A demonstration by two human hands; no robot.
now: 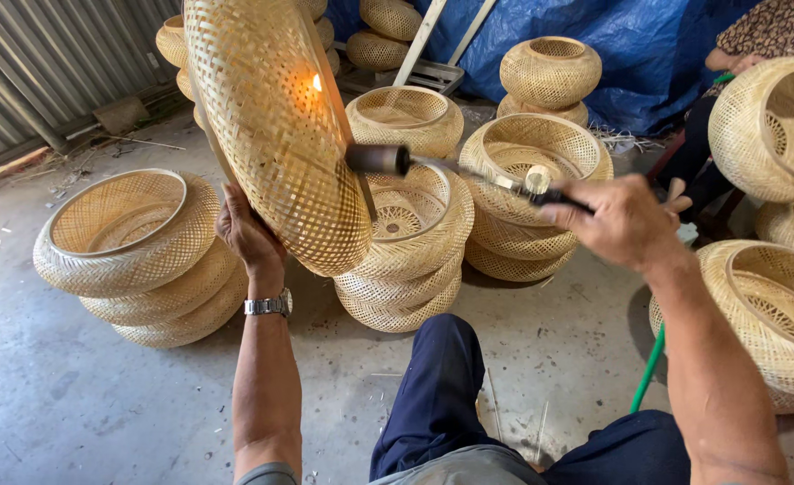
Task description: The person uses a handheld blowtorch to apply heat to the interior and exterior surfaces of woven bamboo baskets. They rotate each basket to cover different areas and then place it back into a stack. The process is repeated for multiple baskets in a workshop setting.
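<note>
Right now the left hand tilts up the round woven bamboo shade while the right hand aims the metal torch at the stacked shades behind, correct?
Not quite. In the head view the right hand aims the metal torch at the round woven bamboo shade tilted up by the left hand, not the stack.

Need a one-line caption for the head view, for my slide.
Left hand tilts a woven basket up while the right hand aims a lit torch at it, among stacked baskets.
</note>
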